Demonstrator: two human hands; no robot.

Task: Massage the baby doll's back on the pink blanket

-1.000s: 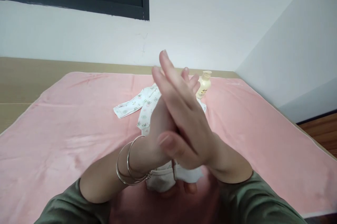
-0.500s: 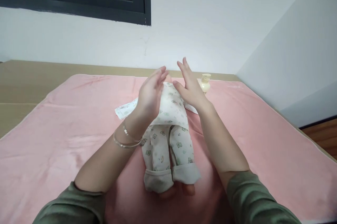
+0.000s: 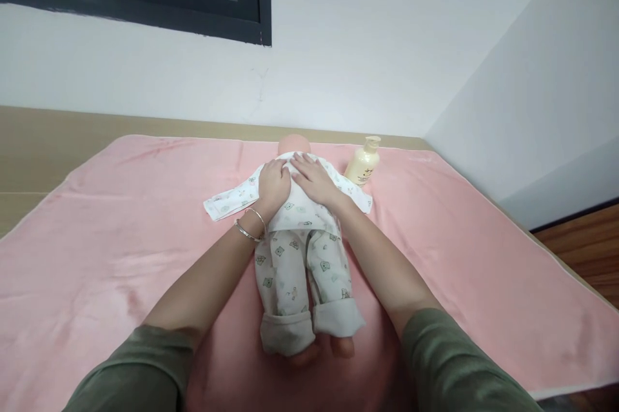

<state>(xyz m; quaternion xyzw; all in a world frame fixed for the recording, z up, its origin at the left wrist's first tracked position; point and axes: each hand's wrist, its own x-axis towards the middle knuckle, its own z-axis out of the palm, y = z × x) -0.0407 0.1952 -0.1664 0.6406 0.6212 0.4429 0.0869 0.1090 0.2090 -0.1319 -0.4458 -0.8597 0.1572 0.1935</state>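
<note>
A baby doll [image 3: 294, 144] in a white top and trousers [image 3: 290, 270] with small printed figures lies stretched out, its bare feet towards me. Only the smooth top of its head shows, and the face is out of sight. My left hand [image 3: 274, 185] rests on the left of the upper torso, its fingers partly hidden by the angle. Beside it my right hand [image 3: 313, 178] lies flat on the upper torso, fingers spread. Neither hand grips anything. Both sleeves of the top reach out sideways, and the trouser cuffs are folded up.
Under the doll a pink cloth [image 3: 459, 238] covers much of a wooden surface [image 3: 58, 135]. A cream pump bottle [image 3: 362, 162] stands by the doll's right-hand sleeve. Behind are a white wall [image 3: 348, 44] and a dark window frame [image 3: 256, 6].
Both hands were raised above the doll, palms facing and apart. Now they have come down onto its upper torso, and the bottle and head show more fully.
</note>
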